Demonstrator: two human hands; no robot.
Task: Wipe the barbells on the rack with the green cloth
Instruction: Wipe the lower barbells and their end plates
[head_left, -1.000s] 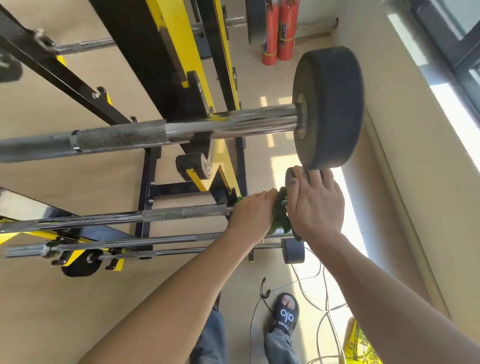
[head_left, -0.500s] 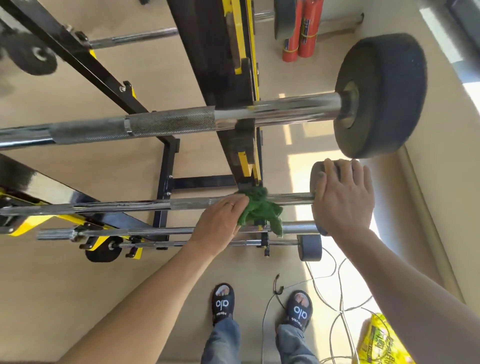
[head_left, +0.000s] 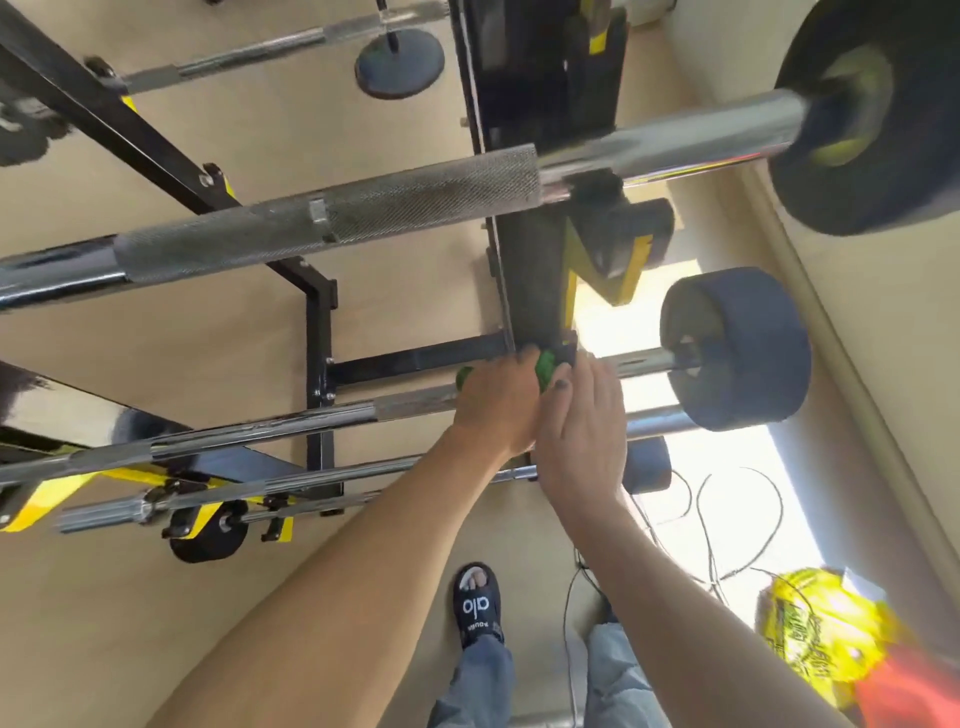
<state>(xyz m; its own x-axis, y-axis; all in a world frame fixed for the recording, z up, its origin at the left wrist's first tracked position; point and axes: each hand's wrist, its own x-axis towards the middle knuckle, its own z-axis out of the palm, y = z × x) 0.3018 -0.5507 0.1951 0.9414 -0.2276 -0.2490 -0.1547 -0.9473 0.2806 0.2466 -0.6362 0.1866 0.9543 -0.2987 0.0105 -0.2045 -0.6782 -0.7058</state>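
Several chrome barbells lie across a black and yellow rack (head_left: 524, 291). My left hand (head_left: 496, 402) grips the green cloth (head_left: 545, 366) around the second barbell (head_left: 291, 421) beside the rack upright. Only small bits of the cloth show past my fingers. My right hand (head_left: 584, 421) lies right beside the left one, fingers fairly straight and touching the cloth; what it rests on is hidden. That barbell's black weight (head_left: 737, 348) sits to the right of both hands. The thick top barbell (head_left: 332, 223) with a knurled grip crosses above, carrying a large black weight (head_left: 872, 109).
Thinner barbells (head_left: 249, 488) sit on lower rack levels. Black cables (head_left: 727, 525) trail over the floor at the right, near a yellow bag (head_left: 815, 623). My feet in black sandals (head_left: 475, 605) stand below. A beige wall runs along the right side.
My right hand has left the small weight and moved left to the cloth beside my left hand. The cloth is now bunched under my left hand. The view has shifted.
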